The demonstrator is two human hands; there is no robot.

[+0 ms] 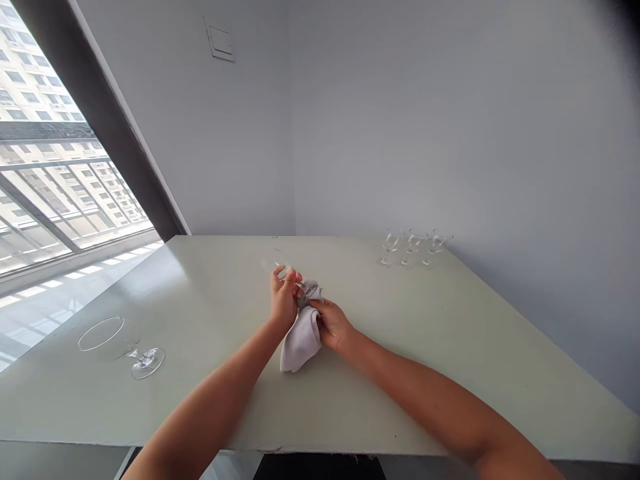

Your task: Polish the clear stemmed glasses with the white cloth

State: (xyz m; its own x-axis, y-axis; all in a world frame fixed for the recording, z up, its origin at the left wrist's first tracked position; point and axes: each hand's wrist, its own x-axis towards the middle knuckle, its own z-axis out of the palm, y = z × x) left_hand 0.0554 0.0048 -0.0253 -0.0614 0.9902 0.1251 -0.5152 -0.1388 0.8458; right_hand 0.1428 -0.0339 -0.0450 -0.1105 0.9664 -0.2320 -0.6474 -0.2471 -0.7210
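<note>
Here, a clear stemmed wine glass (pixel 277 268) is held tilted above a pale green tabletop (pixel 380 393), the left hand (pixel 283 300) closed around it; a white cloth (pixel 301 340) is gripped by the right hand (pixel 333 325) and bunched against the glass's lower end, the contact hidden by fingers; a light, even hold is judged best for so thin a stem; three upright stemmed glasses (pixel 413 249) are ranged near the far edge; a fourth glass (pixel 148 363) is laid on its side at left.

A pale green tabletop (pixel 450 353) with a glossy sheen, three clear stemmed glasses (pixel 413 248) upright in a row near its far edge, another stemmed glass (pixel 145 363) on its side at left — a grey wall (pixel 450 120) with a switch plate (pixel 221 44), a window (pixel 40 187) — balcony railing (pixel 65 180) and high-rise (pixel 35 80) beyond
</note>
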